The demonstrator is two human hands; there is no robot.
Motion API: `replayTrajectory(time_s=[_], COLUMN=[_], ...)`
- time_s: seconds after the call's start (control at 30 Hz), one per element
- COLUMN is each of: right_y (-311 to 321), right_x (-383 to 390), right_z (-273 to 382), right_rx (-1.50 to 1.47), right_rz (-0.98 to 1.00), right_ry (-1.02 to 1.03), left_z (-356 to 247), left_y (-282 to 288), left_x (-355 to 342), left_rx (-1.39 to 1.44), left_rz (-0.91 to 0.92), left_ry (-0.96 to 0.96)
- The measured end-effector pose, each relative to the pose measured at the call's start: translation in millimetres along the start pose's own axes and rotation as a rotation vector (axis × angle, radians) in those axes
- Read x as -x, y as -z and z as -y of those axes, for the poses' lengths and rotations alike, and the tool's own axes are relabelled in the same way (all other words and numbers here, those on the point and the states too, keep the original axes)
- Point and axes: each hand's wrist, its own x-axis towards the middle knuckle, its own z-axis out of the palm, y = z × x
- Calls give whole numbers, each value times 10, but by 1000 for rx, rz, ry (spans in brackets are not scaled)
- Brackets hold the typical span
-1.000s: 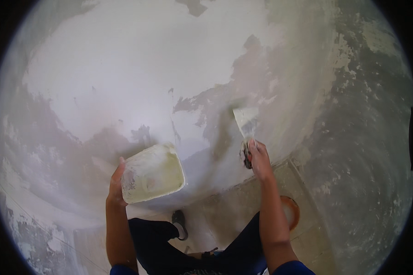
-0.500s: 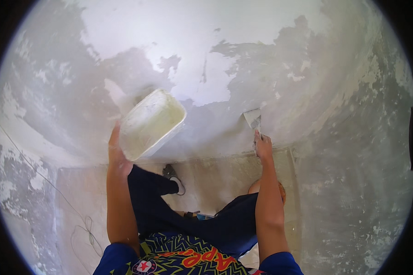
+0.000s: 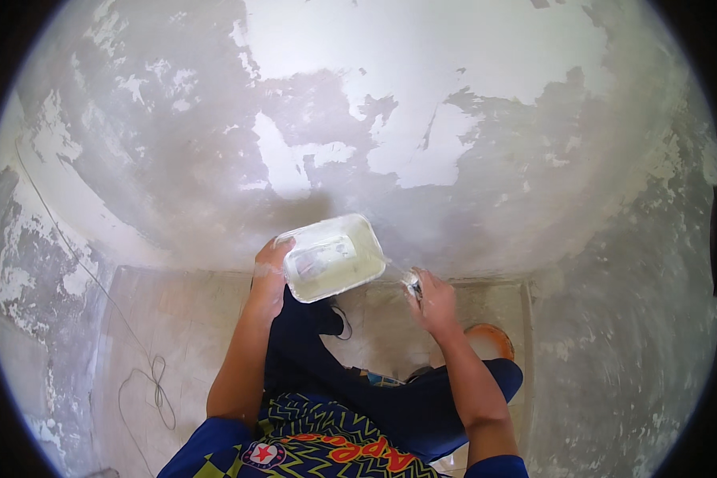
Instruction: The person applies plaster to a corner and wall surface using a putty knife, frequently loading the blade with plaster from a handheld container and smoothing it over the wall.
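A white rectangular tub point(image 3: 333, 253) is tilted in front of the wall, smears of pale filler on its inside. My left hand point(image 3: 272, 269) grips it by the left side, fingers over the rim. Just right of the tub, my right hand point(image 3: 435, 303) is closed round the handle of a putty knife point(image 3: 398, 268). The knife's blade, blurred, points at the tub's right rim; whether it touches the rim I cannot tell. Beyond both hands rises a grey wall point(image 3: 534, 183) with white patches of filler.
An orange bucket point(image 3: 498, 336) stands on the floor to the right, partly behind my right forearm and leg. A thin looped cable point(image 3: 159, 385) trails down the left wall onto the floor point(image 3: 187, 319). Side walls close in left and right.
The putty knife has come away from the wall, down and left to the tub. My left hand has brought the tub right and lower. The view has shifted, showing more of the orange bucket.
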Motion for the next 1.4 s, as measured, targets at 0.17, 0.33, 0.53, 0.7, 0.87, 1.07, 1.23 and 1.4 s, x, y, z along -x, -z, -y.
replayTrajectory(time_s=[0.17,0.33,0.53,0.7,0.87,1.07,1.23,1.4], right_y=[-139,-9,-150,-94,30,161,213,256], right_x=[14,-136,-17,47,138,116,97,48], right_z=[-102,-270,-518,-675,-821,-732,-678,-733], right_rx=[-198,-763,-810,-868,-903,-921,-1025,-968], right_rz=[194,597,808,740,756,813,787,767], right_ry=[-102,-644,-641,-735,-774,-795,-733,-723], left_z=[24,88,342,462,551,548,552,562], left_y=[-26,-121,-276,-303,-313,-298,-333,-332], left_x=[7,-8,-82,-73,-91,-110,-98,-120], left_rx=[-94,-63,-160,-67,-50,-125,-63,-69], left_rz=[-67,-104,-72,-36,8,65,54,61], left_ry=[-143,-181,-286,-261,-249,-233,-201,-240])
